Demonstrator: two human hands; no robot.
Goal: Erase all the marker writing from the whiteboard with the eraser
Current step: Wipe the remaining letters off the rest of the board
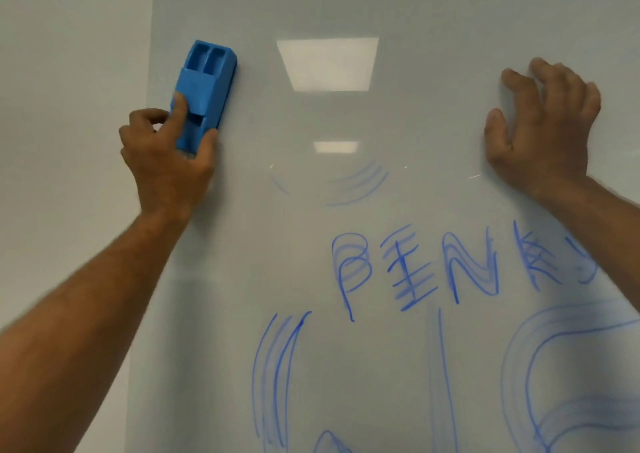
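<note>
Eraser point(204, 94), long axis nearly upright at the whiteboard point(433, 9) left edge, is gripped by the left hand point(166, 154); marker writing point(450, 269) lies toward the lower right corner, nearer the right hand point(543, 123), which rests with loosely bent fingers.

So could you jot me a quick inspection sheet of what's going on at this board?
Surface: whiteboard, glossy, ceiling lights reflected in it.
Job's things: blue eraser pressed flat near the board's upper left edge; blue marker writing across the middle and bottom; faint arcs above it.
Clutter: nothing seen.
Hands: left hand grips the eraser's lower end; right hand rests on the board, fingers bent, holding nothing.
Cables: nothing seen.
Surroundings: plain wall left of the board.
</note>
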